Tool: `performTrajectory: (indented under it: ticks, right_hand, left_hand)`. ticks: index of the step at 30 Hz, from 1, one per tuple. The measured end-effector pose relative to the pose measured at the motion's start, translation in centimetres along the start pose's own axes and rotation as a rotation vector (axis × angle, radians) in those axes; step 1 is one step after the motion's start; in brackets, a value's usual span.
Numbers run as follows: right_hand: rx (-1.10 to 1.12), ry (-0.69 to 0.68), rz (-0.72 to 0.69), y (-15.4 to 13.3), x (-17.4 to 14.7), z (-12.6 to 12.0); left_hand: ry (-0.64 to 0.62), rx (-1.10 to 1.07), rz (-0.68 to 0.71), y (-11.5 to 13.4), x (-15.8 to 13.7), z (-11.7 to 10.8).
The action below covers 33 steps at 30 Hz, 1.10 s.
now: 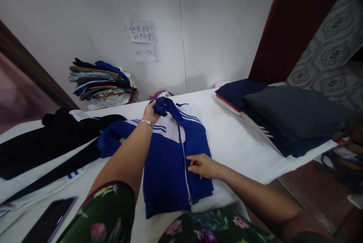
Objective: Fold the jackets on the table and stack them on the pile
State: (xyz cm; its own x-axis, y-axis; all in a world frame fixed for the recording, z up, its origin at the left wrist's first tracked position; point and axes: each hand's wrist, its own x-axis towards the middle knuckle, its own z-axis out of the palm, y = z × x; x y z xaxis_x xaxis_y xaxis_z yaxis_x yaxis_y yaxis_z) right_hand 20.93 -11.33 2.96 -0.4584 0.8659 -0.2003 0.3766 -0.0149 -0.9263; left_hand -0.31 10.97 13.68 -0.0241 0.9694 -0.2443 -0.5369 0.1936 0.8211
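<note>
A blue zip-up jacket (164,171) with a white upper chest and striped sleeves lies front up on the white-covered table. My left hand (151,112) is closed around the end of one sleeve (162,106), which is folded across near the collar. The other sleeve (112,137) trails off to the left, partly behind my left forearm. Resting at the jacket's front beside the zip (185,175), my right hand (202,166) has its index finger stretched out and the other fingers loosely bent. Nothing shows in its grasp.
Black clothing (56,137) lies on the left, with a phone (49,220) nearer me. A tall stack of folded clothes (102,80) stands at the back left against the wall. Folded dark garments (295,110) are piled on the right. Handwritten paper signs (144,31) hang on the wall.
</note>
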Motion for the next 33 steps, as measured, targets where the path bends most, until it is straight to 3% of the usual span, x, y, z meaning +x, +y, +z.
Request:
performTrajectory:
  ticks: [4, 6, 10, 13, 16, 18, 21, 24, 27, 30, 33]
  right_hand:
    - [-0.277, 0.281, -0.333, -1.6, 0.1, -2.2]
    - [-0.458, 0.388, -0.432, -1.5, 0.8, -3.0]
    - [-0.683, 0.247, -0.23, 0.8, 2.7, -3.0]
    - [-0.691, 0.171, -0.154, 2.2, 3.3, -2.6]
    - [-0.513, 0.21, -0.206, 2.4, 3.6, -3.1]
    - [-0.24, 0.339, -0.227, 2.0, 3.9, -3.9]
    - [0.362, 0.479, -0.111, 1.2, 4.4, -5.1]
    - [0.799, 0.35, 0.059, 0.7, 4.4, -5.5]
    - [0.896, 0.318, 0.073, 0.8, 3.9, -5.5]
    - [0.874, 0.359, 0.035, 1.0, 3.7, -5.3]
    - [0.85, 0.366, 0.041, 1.1, 3.8, -5.3]
  left_hand:
    - [-0.023, 0.022, -0.022, -0.3, -0.3, -1.4]
    - [-0.049, 0.049, -0.027, -0.1, -0.6, -1.5]
    - [-0.107, 0.151, -0.084, 1.3, -1.5, -1.0]
    - [-0.166, 0.3, -0.14, 3.3, -2.5, 0.1]
    - [-0.26, 0.657, -0.136, 4.2, -4.6, 1.9]
    - [-0.33, 0.938, -0.027, 3.2, -6.9, 3.2]
    - [-0.483, 1.258, 0.264, -0.9, -11.1, 4.6]
    - [-0.576, 1.478, 0.316, -5.9, -14.5, 4.2]
    - [-0.458, 1.572, 0.3, -9.2, -15.4, 2.1]
    - [-0.33, 1.525, 0.293, -10.7, -15.0, -0.3]
    - [-0.325, 1.354, 0.128, -11.9, -15.0, -1.5]
